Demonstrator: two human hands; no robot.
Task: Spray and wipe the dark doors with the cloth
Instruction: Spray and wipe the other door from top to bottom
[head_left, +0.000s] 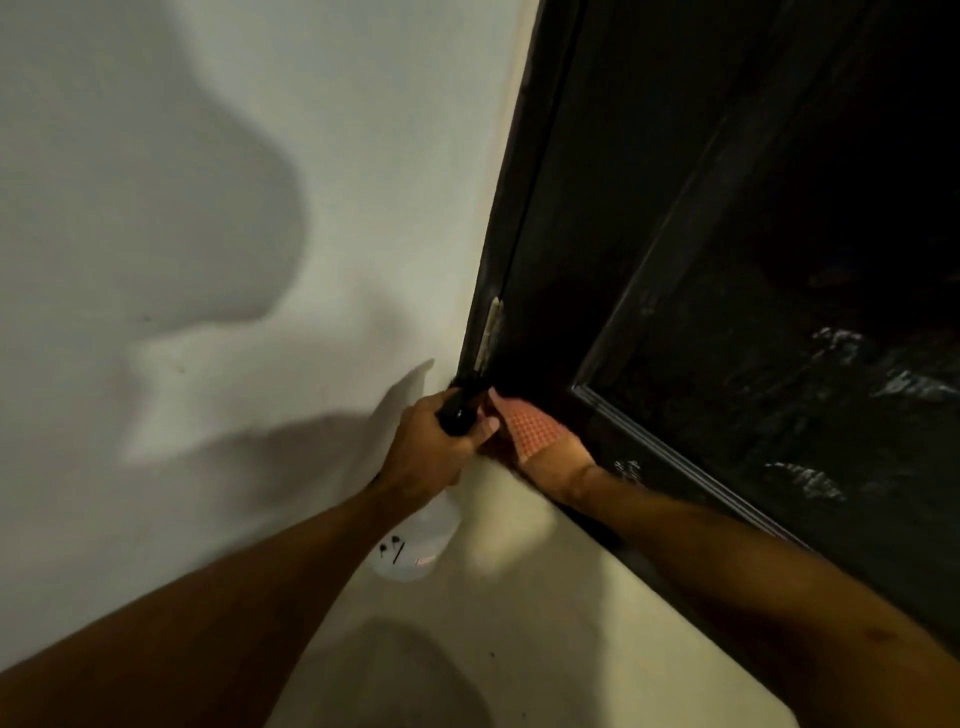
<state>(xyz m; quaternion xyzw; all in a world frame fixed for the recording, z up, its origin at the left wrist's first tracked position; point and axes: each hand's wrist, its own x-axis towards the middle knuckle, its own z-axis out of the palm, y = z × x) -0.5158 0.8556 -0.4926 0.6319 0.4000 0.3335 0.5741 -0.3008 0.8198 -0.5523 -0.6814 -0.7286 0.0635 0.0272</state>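
Left hand (434, 447) curled tight round the black head of the spray bottle (415, 545); the clear body hangs below, black marks and a pinkish label on it, too blurred to read; right hand (545, 457) presses the orange checked cloth (530, 428) against the dark door (727, 260) low at its hinge edge; fingers hidden beneath the cloth; wet streaks glisten on the panel.
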